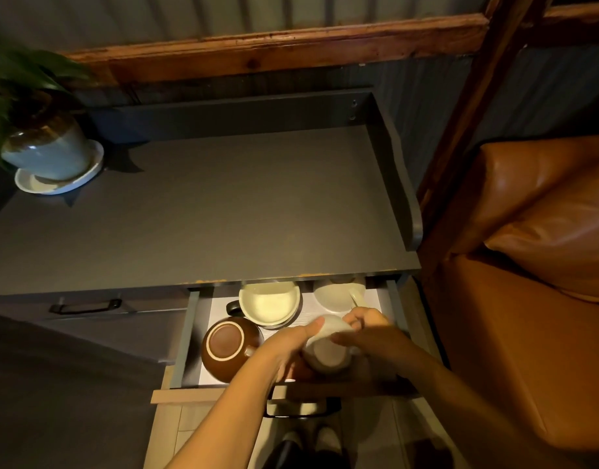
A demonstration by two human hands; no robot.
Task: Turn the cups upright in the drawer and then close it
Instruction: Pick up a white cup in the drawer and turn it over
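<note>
Drawer (184, 336) stands pulled out below the front edge of the dark grey counter (203, 204). Both hands are inside it, on one pale cup (328, 350). The cup is tilted, its foot ring facing up and toward the person; its mouth is hidden. Left hand (291, 346): thumb lies along the cup's upper left side, fingers curl underneath, clamped on the cup. Right hand (369, 333): fingers wrap the cup's far and right side, also closed on it.

Brown cup (228, 348) sits at the drawer's front left, upside down, base ring up, just beside the left wrist. Behind it, a pale bowl (269, 302) stands mouth up on what looks like a stack. At back right, another pale dish (335, 296) is partly under the counter edge; its exact shape I cannot tell.

On the counter, far left corner: potted plant (44, 147) on a white saucer (59, 184). A tan leather seat (535, 265) stands to the right of the cabinet.
</note>
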